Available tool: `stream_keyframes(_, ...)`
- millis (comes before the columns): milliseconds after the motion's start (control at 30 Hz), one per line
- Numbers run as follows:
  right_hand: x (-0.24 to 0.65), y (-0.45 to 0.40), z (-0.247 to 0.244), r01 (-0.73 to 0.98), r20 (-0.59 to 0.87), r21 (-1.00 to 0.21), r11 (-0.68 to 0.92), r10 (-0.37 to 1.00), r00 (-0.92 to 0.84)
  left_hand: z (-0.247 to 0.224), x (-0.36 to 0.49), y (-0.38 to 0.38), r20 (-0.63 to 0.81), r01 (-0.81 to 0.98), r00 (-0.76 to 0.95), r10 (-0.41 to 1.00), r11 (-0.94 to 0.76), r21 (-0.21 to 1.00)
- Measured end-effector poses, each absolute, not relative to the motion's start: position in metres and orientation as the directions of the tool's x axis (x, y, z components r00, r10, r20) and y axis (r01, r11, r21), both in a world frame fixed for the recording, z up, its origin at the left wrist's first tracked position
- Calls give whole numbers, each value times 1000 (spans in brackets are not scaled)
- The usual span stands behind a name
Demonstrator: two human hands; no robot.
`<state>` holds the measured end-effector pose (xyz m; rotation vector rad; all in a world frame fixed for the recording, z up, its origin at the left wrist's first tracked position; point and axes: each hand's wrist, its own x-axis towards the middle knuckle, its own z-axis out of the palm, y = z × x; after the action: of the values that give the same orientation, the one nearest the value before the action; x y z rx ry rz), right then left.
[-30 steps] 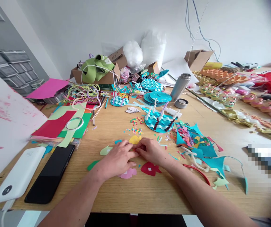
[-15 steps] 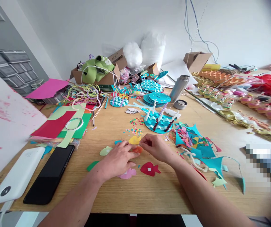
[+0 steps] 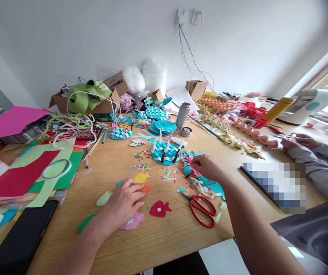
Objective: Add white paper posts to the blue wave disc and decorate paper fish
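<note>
My left hand (image 3: 122, 204) lies on the table with its fingers stretched out, the fingertips at an orange paper fish (image 3: 145, 189). Around it are a yellow fish (image 3: 141, 177), a light green fish (image 3: 103, 198), a pink fish (image 3: 133, 221) and a green piece (image 3: 86, 223). A red fish (image 3: 159, 209) with a small white square on it lies to the right. My right hand (image 3: 207, 167) is over the heap of coloured paper scraps (image 3: 212, 185), thumb and fingers pinched together; whatever is between them is too small to make out. Red-handled scissors (image 3: 201, 209) lie below it.
A round blue wave base (image 3: 165, 154) with pipe-cleaner posts stands ahead, near stacked blue discs (image 3: 162, 128) and a steel flask (image 3: 183, 115). Coloured sheets and a tape roll (image 3: 56, 168) lie left, beside a black phone (image 3: 20, 240). At right, another person's hands (image 3: 301, 141) are working.
My right hand has moved right, from beside the yellow and orange fish to the scrap heap. The view has swung right, bringing the scissors and another person's arms into sight. My left hand stays among the fish.
</note>
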<state>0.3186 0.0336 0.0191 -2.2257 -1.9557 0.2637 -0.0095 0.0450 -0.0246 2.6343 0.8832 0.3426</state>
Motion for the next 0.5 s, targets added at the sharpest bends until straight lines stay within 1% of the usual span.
stream_keyframes(100,335,33,9,947,-38,-235,-221,975,218,-28,-10,46,153,528,770,620,-753,393)
stream_keyframes(233,345,33,4,899,-36,-295,-323,944,328,-30,-9,46,165,522,766,622,-750,406)
stream_keyframes(333,350,31,4,889,-11,-311,-337,936,351,-30,-8,47,166,514,770,615,-754,409)
stream_keyframes(500,352,26,4,907,38,-276,-319,939,342,-29,-8,47,158,522,772,616,-756,394)
